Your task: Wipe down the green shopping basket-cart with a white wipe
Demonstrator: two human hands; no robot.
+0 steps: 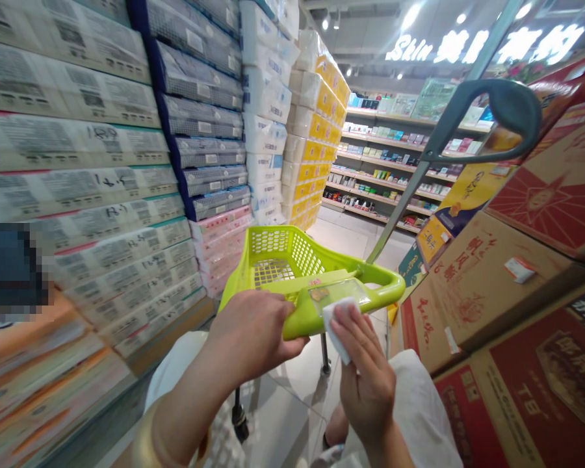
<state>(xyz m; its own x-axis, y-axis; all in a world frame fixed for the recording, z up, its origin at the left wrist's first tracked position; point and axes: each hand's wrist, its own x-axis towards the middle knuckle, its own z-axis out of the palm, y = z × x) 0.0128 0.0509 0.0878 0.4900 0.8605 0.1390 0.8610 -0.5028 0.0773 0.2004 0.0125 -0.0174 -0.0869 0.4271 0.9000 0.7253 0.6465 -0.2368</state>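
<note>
Two bare hands at a lime-green perforated plastic basket cart (392,289), on castors, in a shop aisle.
Left hand (260,331): fingers curled over the cart's near edge. Right hand (368,374): fingers together, holding a folded soft white wad (338,333) against the handle beside a clear plastic label panel (341,292); we cannot see its thumb. Below, a black castor wheel (240,426): we judge the cart could roll under pressure should the left grip slacken. The wad might snag the panel's edge. Beyond, a dark-grey looped plastic pull handle (451,123) leans near stacked brown-and-red cardboard cartons (472,286); a swing of the cart could knock them.
</note>
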